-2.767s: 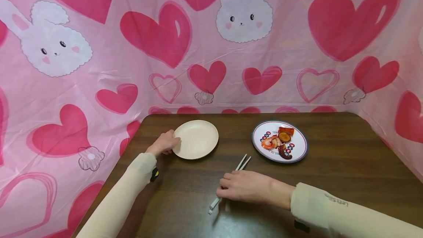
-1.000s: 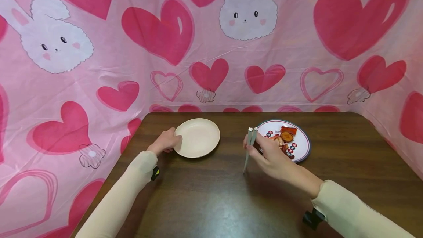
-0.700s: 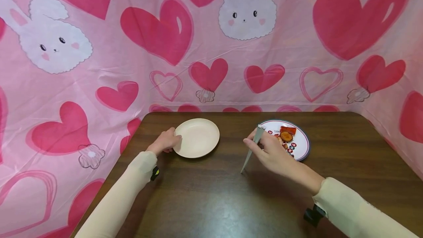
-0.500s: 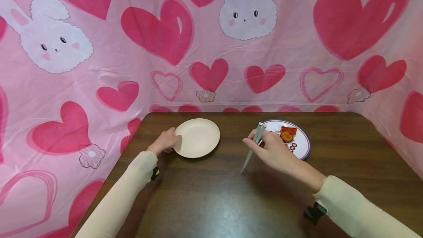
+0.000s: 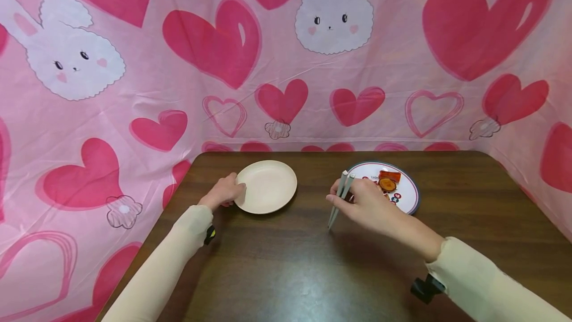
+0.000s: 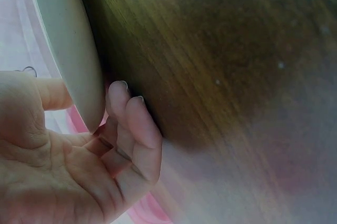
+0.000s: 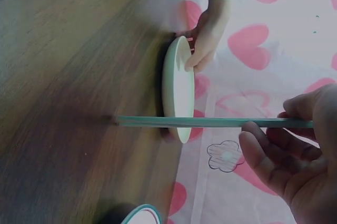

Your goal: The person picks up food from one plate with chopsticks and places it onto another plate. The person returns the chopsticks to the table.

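At the left of the head view, my left hand (image 5: 222,191) grips the near-left rim of a cream plate (image 5: 268,188), its thumb over the edge. In the left wrist view the other fingers (image 6: 142,124) curl beside and under the rim. My right hand (image 5: 368,205) holds a pair of pale grey-green chopsticks (image 5: 342,189), thick ends up and tips pointing down close to the tabletop. The right wrist view shows the chopsticks (image 7: 174,122) nearly together. Behind that hand sits a white, blue-rimmed plate (image 5: 407,194) of food, partly hidden by it.
On the blue-rimmed plate lie a reddish-orange piece (image 5: 390,176) and a round browned slice (image 5: 387,185); other food is covered by the hand. Both plates stand toward the back of the brown wooden table (image 5: 268,262). A pink heart-and-rabbit cloth (image 5: 277,63) hangs behind it.
My right hand has moved up and right from mid-table and turned the chopsticks from tips-away to tips-down. Lately they have shifted slightly in the fingers. The left hand keeps its place on the plate.
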`<act>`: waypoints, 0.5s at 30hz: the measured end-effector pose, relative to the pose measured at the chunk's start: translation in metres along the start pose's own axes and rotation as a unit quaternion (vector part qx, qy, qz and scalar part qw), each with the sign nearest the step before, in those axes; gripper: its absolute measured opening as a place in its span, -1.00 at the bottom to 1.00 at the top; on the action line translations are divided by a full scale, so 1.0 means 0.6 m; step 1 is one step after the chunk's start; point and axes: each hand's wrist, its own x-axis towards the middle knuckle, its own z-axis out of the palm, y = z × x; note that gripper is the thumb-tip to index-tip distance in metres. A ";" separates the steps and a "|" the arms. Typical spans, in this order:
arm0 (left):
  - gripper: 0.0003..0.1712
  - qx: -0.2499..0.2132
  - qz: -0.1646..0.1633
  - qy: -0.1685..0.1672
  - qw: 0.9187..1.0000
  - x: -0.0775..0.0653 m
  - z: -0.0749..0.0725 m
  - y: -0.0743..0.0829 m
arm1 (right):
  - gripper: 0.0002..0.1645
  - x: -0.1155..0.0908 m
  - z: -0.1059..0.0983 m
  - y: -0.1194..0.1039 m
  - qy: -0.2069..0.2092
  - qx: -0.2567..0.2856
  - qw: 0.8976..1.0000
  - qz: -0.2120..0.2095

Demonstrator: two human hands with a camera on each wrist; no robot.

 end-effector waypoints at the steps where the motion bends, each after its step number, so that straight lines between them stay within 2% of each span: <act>1: -0.41 0.000 0.000 0.000 1.000 0.000 0.000 0.000 | -0.95 0.000 -0.001 0.000 -0.002 0.001 1.000 -0.001; 8: -0.41 0.000 -0.002 0.001 1.000 0.003 0.002 -0.002 | -0.95 -0.002 -0.013 -0.002 -0.015 0.017 1.000 -0.005; 15: -0.38 -0.001 -0.001 0.005 1.000 0.003 0.002 -0.001 | -0.95 0.001 -0.007 0.004 -0.041 -0.010 0.999 -0.007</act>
